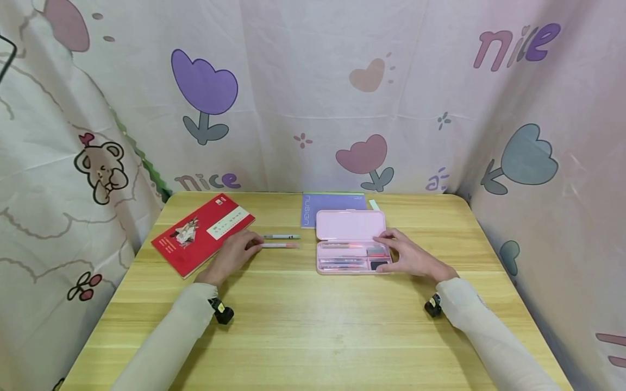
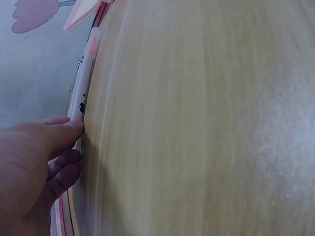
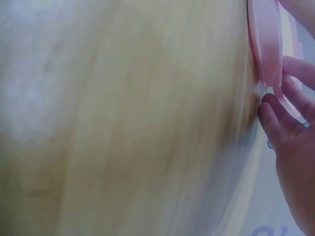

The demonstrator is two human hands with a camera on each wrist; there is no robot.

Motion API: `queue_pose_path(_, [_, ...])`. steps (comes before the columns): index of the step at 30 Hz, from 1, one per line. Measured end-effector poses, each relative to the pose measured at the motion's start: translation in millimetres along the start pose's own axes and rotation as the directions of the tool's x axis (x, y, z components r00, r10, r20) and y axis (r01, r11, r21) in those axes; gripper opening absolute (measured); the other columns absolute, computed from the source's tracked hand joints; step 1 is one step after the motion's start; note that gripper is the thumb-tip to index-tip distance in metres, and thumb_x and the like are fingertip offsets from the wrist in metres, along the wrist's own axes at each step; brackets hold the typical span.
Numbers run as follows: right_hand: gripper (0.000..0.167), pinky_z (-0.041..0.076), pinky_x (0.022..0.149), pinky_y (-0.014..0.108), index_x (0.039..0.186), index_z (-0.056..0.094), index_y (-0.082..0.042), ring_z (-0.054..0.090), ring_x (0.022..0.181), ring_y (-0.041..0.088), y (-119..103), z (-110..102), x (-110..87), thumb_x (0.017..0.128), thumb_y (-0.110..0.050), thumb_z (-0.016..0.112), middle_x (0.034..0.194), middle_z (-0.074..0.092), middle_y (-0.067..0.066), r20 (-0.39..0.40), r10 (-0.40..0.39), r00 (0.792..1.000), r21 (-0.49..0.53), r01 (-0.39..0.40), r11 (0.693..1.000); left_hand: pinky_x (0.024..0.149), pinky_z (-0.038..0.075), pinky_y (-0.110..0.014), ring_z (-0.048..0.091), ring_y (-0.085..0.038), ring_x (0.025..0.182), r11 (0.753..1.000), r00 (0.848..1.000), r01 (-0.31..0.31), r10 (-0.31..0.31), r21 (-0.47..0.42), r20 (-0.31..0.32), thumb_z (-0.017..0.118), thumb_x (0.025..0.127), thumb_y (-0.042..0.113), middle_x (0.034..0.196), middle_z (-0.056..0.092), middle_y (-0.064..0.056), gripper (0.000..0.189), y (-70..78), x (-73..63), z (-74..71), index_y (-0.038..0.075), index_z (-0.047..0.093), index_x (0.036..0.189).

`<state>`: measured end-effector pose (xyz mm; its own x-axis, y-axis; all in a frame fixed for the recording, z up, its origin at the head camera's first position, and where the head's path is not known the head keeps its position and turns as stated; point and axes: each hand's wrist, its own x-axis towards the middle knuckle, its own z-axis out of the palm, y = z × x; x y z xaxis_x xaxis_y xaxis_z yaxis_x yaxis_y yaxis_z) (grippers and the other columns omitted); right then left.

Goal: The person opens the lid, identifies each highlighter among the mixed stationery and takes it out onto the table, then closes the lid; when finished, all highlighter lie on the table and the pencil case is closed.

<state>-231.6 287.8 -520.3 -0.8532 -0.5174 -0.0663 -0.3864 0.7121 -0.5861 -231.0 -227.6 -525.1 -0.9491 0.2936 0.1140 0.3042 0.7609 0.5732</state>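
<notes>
On the table a white and pink pen [image 1: 279, 245] lies sideways, and the fingertips of my left hand [image 1: 235, 254] pinch its left end. In the left wrist view the pen [image 2: 84, 86] has small dark marks and a pink part near its far end. Just behind it lies a green and white pen [image 1: 282, 237]. To the right, a pink pencil case [image 1: 342, 254] stands with its lid [image 1: 350, 225] raised; several pens and small blocks fill its compartments. My right hand [image 1: 408, 255] grips the case at its right end, thumb at the near corner, fingers by the hinge.
A red booklet [image 1: 195, 244] lies slanted beyond my left hand. Behind the case are a purple booklet [image 1: 330, 202] and a small white strip [image 1: 374, 205]. A printed curtain [image 1: 288, 65] hangs at the table's back and sides.
</notes>
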Motion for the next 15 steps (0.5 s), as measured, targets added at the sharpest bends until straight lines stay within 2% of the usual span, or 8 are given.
queue_pose_path(15, [0.097, 0.034, 0.127, 0.067, 0.162, 0.052, -0.011, 0.040, 0.149, 0.036, -0.1, 0.1, 0.1, 0.086, -0.056, 0.090, 0.162, 0.042, 0.013, 0.001, -0.001, 1.000, 0.001, 0.001, 1.000, 0.093, 0.060, -0.043, 0.063, -0.020, 0.097, 1.000, 1.000, 0.006, -0.006, 0.006, 0.006, 0.082, 0.099, 0.017, 0.117, 0.072, -0.005, 0.027, -2.9, -0.1, -2.0, 0.012, 0.077, 0.125])
